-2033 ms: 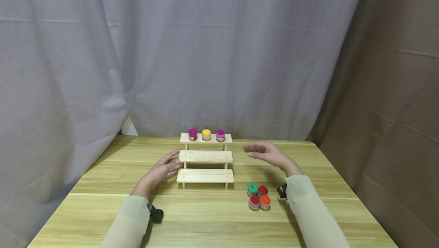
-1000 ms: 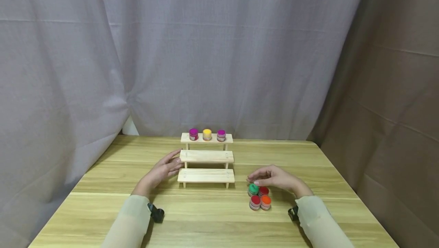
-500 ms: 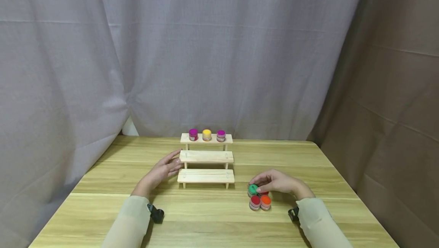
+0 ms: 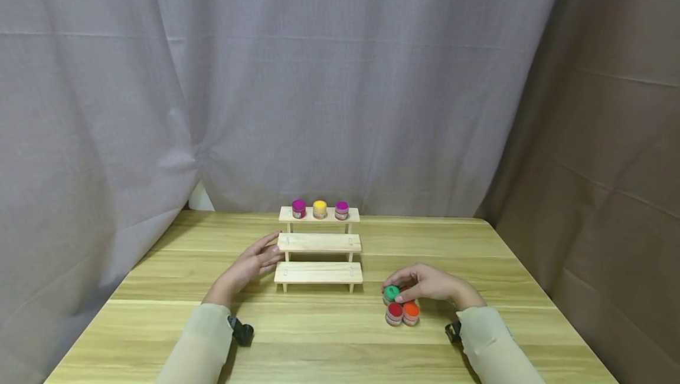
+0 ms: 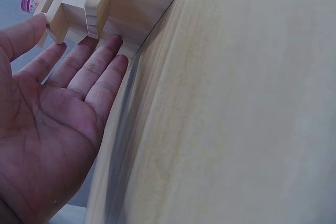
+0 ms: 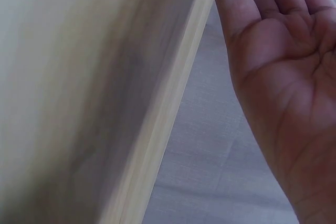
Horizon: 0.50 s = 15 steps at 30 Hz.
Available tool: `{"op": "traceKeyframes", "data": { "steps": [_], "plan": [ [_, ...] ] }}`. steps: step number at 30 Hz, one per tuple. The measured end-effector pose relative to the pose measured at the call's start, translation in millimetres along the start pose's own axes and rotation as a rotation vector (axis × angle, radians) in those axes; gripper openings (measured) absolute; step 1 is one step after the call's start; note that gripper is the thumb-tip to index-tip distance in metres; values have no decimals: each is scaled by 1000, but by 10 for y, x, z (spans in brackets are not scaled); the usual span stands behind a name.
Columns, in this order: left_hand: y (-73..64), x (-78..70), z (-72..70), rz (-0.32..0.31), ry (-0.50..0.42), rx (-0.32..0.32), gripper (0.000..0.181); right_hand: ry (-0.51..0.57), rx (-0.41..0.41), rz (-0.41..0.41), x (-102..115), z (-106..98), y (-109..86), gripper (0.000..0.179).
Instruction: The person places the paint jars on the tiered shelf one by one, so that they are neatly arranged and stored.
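A three-tier wooden display stand (image 4: 320, 242) stands on the table. My left hand (image 4: 254, 266) is at its left side with fingers extended; in the left wrist view the fingertips (image 5: 113, 43) touch or nearly touch the wooden side. My right hand (image 4: 427, 284) is at a cluster of small jars right of the stand, thumb and fingers around a green-lidded jar (image 4: 391, 294). Beside it are a red-lidded jar (image 4: 394, 313) and an orange-lidded jar (image 4: 411, 312); another red-lidded jar is mostly hidden by my thumb. The right wrist view barely shows the fingertips' work.
On the top tier sit a magenta-lidded jar (image 4: 298, 209), a yellow-lidded jar (image 4: 320, 209) and a purple-lidded jar (image 4: 342, 210). The wooden table (image 4: 319, 337) ends at a grey curtain (image 4: 340, 89) behind, with more cloth on the right.
My right hand has come down from beside the upper stand to the jar cluster, and its thumb and fingers have closed around the green-lidded jar. My left hand has stayed in place.
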<state>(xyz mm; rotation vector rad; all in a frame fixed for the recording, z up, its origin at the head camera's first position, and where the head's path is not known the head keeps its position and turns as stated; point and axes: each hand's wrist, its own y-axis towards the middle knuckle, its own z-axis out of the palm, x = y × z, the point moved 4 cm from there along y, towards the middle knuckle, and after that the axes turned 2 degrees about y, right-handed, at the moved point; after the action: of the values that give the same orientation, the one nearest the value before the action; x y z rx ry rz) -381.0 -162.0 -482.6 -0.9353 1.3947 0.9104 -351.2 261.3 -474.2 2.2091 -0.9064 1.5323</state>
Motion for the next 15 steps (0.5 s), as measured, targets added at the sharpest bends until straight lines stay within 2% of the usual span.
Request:
{"op": "traceKeyframes", "data": {
  "steps": [9, 15],
  "plan": [
    [2, 5, -3, -14, -12, -26, 60, -28, -24, 3, -13, -8, 7, 37],
    [13, 6, -9, -3, -7, -14, 62, -41, -44, 5, -3, -13, 8, 36]
  ]
}}
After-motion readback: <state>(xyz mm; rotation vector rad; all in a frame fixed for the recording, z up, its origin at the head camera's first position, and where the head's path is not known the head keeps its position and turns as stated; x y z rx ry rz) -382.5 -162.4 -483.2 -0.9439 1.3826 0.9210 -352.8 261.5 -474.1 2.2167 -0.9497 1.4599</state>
